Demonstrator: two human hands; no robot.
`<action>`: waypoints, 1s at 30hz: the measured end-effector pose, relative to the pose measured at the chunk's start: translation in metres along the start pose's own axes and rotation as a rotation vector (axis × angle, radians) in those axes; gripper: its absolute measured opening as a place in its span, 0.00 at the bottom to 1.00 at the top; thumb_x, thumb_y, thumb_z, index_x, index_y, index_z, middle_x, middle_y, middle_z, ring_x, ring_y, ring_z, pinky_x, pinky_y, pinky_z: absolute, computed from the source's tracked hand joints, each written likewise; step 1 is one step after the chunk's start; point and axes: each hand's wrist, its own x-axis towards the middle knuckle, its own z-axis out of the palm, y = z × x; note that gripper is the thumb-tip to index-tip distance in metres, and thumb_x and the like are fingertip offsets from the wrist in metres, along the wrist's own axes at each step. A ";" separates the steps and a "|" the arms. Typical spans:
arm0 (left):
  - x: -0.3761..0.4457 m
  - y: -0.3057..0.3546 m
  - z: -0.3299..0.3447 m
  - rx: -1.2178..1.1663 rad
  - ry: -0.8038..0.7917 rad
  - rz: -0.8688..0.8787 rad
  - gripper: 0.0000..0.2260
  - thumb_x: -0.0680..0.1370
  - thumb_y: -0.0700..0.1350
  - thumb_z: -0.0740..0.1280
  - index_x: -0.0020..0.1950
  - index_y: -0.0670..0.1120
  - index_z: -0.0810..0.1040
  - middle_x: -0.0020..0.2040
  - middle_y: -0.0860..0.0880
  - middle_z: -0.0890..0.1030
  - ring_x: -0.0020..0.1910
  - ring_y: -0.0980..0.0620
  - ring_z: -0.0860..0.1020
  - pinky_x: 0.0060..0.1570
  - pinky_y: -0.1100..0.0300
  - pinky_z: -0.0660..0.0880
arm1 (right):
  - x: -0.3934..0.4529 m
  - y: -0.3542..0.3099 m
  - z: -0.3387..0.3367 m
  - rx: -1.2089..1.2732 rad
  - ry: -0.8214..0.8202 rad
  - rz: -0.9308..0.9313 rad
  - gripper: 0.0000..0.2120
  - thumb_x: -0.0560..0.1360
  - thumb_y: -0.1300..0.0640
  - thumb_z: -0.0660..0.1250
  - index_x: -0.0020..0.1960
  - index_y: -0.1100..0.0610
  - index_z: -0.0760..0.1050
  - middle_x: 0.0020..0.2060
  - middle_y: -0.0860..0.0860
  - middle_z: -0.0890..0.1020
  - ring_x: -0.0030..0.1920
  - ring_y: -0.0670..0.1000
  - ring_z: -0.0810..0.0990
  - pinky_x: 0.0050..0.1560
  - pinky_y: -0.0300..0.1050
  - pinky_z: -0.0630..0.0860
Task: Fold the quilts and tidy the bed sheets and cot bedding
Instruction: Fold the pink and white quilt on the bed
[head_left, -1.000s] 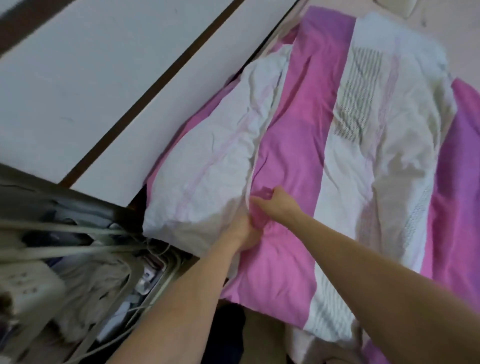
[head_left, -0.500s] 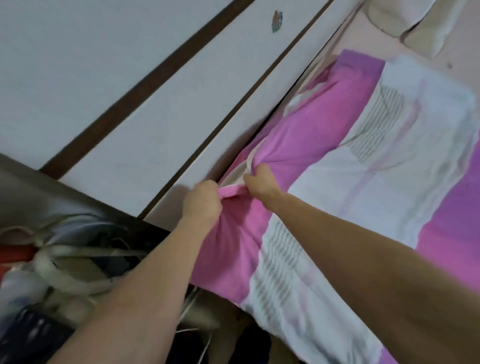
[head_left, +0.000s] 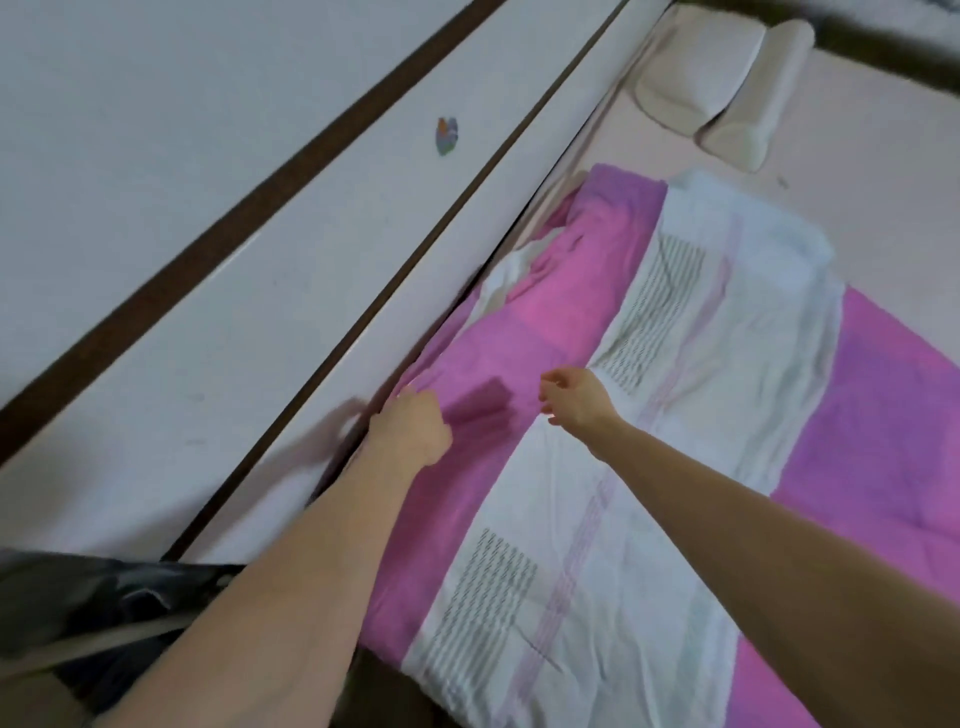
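My left hand (head_left: 410, 426) grips the quilt (head_left: 519, 332) edge by the wall (head_left: 208, 260), right hand (head_left: 574, 397) loose and empty: one-sided pull may skew it.

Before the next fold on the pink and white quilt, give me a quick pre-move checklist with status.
1. Left hand on the wall-side quilt edge: curled there; actual grip cannot tell.
2. Right hand free: ok, above the fabric, holding nothing.
3. Quilt spread flat: not ok, bunched near the wall.
4. Pillows off the quilt: ok, at the bed's far end.
5. Quilt's near edge on the bed: cannot tell, out of frame.
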 end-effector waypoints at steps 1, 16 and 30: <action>0.009 0.014 -0.009 0.010 0.019 0.039 0.17 0.79 0.47 0.62 0.66 0.41 0.71 0.66 0.40 0.71 0.64 0.40 0.71 0.62 0.47 0.70 | 0.009 -0.004 -0.015 -0.035 0.027 -0.002 0.11 0.76 0.63 0.59 0.53 0.65 0.78 0.46 0.60 0.80 0.49 0.60 0.79 0.57 0.56 0.76; 0.216 0.136 -0.055 -0.237 0.046 0.174 0.23 0.77 0.50 0.65 0.70 0.43 0.69 0.65 0.44 0.75 0.61 0.44 0.75 0.61 0.51 0.73 | 0.209 -0.041 -0.112 -0.264 0.187 -0.130 0.17 0.80 0.57 0.58 0.66 0.62 0.70 0.60 0.59 0.77 0.57 0.58 0.78 0.54 0.44 0.71; 0.355 0.195 -0.021 -0.528 0.066 0.373 0.13 0.72 0.46 0.71 0.56 0.52 0.80 0.43 0.53 0.81 0.44 0.51 0.81 0.43 0.61 0.74 | 0.394 -0.030 -0.099 -0.471 0.412 0.186 0.42 0.74 0.55 0.67 0.76 0.64 0.44 0.71 0.64 0.60 0.69 0.65 0.64 0.64 0.60 0.67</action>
